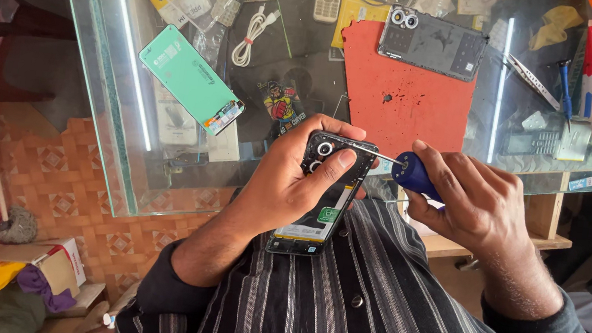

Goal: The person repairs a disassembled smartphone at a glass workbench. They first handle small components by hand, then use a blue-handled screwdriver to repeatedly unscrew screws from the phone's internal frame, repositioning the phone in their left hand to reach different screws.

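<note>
The black opened smartphone with its back cover off (322, 200) sits in the left hand (286, 188), held in the air above the person's striped shirt and just in front of the edge of the glass-topped table (124, 93), with the thumb pressed beside the camera rings. The right hand (479, 204) is closed around a blue-handled precision screwdriver (415, 175), whose thin metal shaft reaches across to the phone's top corner. As I see it, the main danger is the tip slipping: with the phone unsupported, a little too much sideways push could skate the blade off the screw and across the exposed board or camera lens, or into the left thumb lying right beside it. A loosened screw, too small to make out here, could also drop onto the shirt or the tiled floor (81, 200) and be lost. On the table, a red work mat (410, 98) carries a dark phone back panel (431, 44), well apart, and a mint-green phone (190, 78) lies to the left.
</note>
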